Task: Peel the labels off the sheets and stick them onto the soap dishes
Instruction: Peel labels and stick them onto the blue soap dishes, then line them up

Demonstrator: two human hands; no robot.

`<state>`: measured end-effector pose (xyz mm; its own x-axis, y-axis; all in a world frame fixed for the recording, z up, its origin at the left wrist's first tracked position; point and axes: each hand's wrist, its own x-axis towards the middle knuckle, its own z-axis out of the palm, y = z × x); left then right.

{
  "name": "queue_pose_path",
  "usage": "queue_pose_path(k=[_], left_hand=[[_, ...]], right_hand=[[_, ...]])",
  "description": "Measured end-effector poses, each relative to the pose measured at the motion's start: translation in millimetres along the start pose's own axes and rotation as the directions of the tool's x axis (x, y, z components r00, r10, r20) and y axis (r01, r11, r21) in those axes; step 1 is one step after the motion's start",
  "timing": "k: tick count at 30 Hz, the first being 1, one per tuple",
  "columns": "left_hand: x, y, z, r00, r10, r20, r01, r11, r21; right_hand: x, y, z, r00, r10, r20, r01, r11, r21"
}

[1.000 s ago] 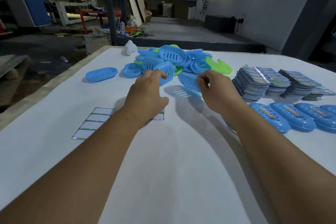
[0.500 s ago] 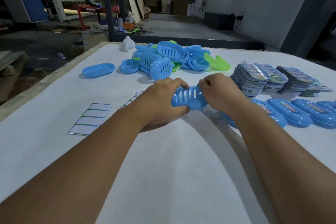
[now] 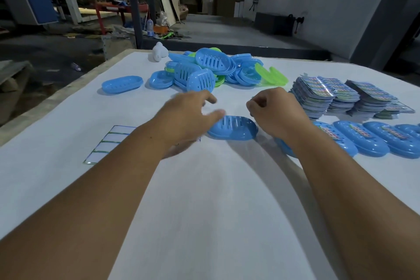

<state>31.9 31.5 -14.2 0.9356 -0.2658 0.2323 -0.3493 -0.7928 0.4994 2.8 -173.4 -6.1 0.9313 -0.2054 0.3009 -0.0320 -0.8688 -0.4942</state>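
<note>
Now blue soap dish (image 3: pixel 233 128) lies on white table (image 3: pixel 204 200) between both hands, left hand (image 3: pixel 188 116) blurred with fingers loosely spread, right hand (image 3: pixel 276 111) curled, whether it pinches anything unclear.

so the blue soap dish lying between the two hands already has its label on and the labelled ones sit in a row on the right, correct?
Not quite. In the head view, the blue soap dish between the left hand and the right hand is bare: only its slots show, no label. The labelled dishes do sit in a row on the right.
</note>
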Motion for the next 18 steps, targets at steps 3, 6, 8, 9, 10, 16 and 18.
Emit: queue_pose_path(k=[3,6,8,9,10,16,18], left_hand=[[6,-10,-10,0.975,-0.149,-0.166,0.182,0.962,0.205],[5,-13,-12,0.962,-0.262,-0.079,0.273,0.924,0.267],[4,-13,-11,0.960,-0.279,-0.037,0.278,0.919,0.278],[5,-13,-11,0.960,-0.279,-0.032,0.277,0.920,0.276],[5,-14,-11,0.959,-0.282,-0.031,0.280,0.924,0.262],[10,-15,-12,0.940,-0.340,-0.026,0.341,0.938,0.067],[12,-16,-13,0.935,-0.352,-0.042,0.352,0.936,0.005]], right_hand=[[-2,-1,-1,1.000,0.001,-0.012,0.000,1.000,0.014],[-3,-1,1,1.000,-0.001,0.018,0.001,1.000,0.016],[-2,-1,1,1.000,-0.001,0.019,0.000,1.000,0.024],[-2,-1,1,1.000,0.001,0.015,-0.001,1.000,0.029],[-2,0,1,1.000,0.003,0.010,-0.003,0.999,0.035],[-3,0,2,1.000,0.005,0.003,-0.005,0.999,0.054],[-2,1,3,1.000,-0.009,0.003,0.009,0.998,0.067]])
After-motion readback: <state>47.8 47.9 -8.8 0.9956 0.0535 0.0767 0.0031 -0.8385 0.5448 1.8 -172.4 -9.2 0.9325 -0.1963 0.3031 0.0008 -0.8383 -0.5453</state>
